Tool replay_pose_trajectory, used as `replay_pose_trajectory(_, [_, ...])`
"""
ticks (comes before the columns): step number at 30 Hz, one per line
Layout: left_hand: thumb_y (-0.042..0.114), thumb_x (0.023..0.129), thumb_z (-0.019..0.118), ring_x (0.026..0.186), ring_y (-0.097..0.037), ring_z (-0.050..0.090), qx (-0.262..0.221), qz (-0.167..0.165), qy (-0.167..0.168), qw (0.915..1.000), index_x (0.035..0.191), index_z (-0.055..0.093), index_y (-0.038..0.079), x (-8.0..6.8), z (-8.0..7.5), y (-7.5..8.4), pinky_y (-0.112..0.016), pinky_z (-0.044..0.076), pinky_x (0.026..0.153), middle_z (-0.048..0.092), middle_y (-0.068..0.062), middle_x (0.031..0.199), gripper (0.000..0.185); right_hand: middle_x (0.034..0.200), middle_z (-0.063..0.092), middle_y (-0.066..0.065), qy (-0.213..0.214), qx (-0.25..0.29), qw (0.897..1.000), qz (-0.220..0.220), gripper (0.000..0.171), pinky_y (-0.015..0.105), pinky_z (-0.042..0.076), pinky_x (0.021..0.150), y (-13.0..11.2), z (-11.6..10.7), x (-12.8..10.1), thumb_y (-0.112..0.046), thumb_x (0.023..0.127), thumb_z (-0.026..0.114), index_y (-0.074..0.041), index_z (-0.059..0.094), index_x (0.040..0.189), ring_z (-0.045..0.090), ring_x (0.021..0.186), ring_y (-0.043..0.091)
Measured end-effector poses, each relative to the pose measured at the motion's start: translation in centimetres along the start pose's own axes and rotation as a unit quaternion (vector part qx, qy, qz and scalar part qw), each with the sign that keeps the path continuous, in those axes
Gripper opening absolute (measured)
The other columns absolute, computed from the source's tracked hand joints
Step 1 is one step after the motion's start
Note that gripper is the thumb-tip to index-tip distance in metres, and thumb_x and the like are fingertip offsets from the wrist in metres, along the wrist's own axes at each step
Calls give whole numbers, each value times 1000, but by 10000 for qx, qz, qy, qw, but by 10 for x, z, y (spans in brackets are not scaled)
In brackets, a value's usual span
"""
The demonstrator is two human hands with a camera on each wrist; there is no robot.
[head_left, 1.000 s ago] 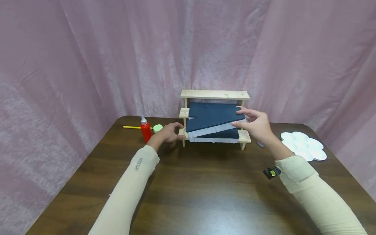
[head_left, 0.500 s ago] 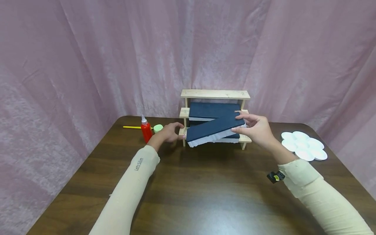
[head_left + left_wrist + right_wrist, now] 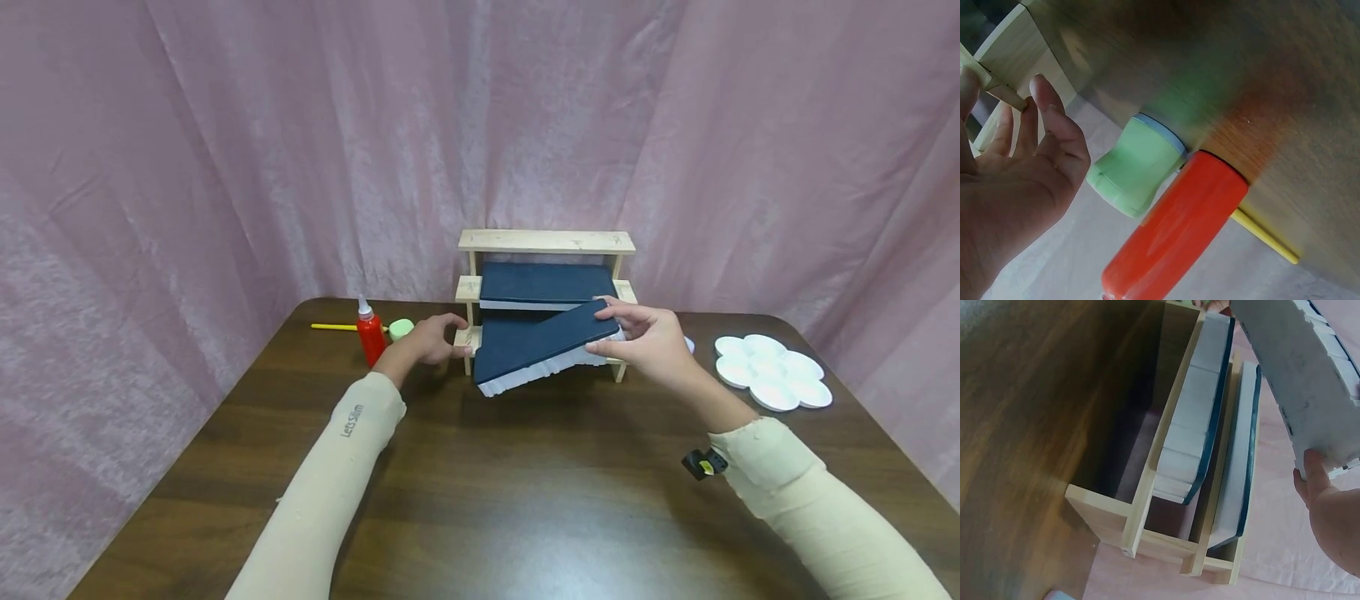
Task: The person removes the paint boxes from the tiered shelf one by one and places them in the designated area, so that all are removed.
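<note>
My right hand (image 3: 652, 342) pinches the right end of a long white block with a dark blue top (image 3: 558, 340), its left end dipping toward the front. The held block overlaps the lower shelf in the head view, and its pale underside (image 3: 1310, 381) shows in the right wrist view. A tiered wooden stand (image 3: 547, 242) bears two similar blocks, one on the middle shelf (image 3: 547, 283) and one on the lower shelf (image 3: 1188, 419). At the stand's left side, my left hand (image 3: 431, 340) grips the lower shelf's end with thumb and fingers.
A red squeeze bottle (image 3: 371, 335), a light green container (image 3: 1135, 162) and a thin yellow stick (image 3: 333, 327) are beside my left hand. On the right lies a white flower-shaped palette (image 3: 772, 371). Behind the brown table (image 3: 510, 483) hangs a pink curtain (image 3: 405, 150).
The held block has come down and toward the front, its left end dropping further and uncovering the middle-shelf block. My right hand has lowered slightly; my left hand stays at the shelf end.
</note>
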State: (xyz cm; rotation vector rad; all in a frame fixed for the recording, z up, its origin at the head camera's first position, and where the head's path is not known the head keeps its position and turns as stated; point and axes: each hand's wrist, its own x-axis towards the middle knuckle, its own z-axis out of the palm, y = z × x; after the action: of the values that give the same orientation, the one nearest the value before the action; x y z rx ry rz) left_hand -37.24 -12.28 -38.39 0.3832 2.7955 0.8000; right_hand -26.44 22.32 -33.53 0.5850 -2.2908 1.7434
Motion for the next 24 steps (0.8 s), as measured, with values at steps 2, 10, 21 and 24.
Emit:
replay_pose_trajectory(2, [33,89,75,120,-35,50,1,13,-11,10000,137,53,17,0,0,0,-53,40,106,53,-18,138,55,142,54,19,-29,64,10000,-53,46,18,42,100,1,1,-1,1,73,85,9,67,115,40,140,27])
replay_pose_trajectory(10, [35,89,74,120,-35,50,1,18,-17,10000,138,53,16,-1,0,1,-53,40,107,52,-18,139,56,144,52,15,-183,-141,9997,68,45,23,43,100,4,9,-8,-5,73,87,5,69,114,43,137,28])
replay_pose_trajectory(21, [35,89,73,118,-35,51,-18,-18,21,10000,139,52,17,-1,1,1,-53,42,105,53,-18,138,57,145,51,14,-293,-483,9980,293,45,42,38,107,3,18,-13,-14,73,89,-1,71,112,42,139,25])
replay_pose_trajectory(24, [35,89,73,118,-35,50,-12,-15,19,10000,139,52,18,-1,1,2,-53,41,105,52,-18,138,56,145,52,14,-335,-523,9976,289,44,50,37,107,5,21,-14,-13,73,89,-1,71,112,41,140,26])
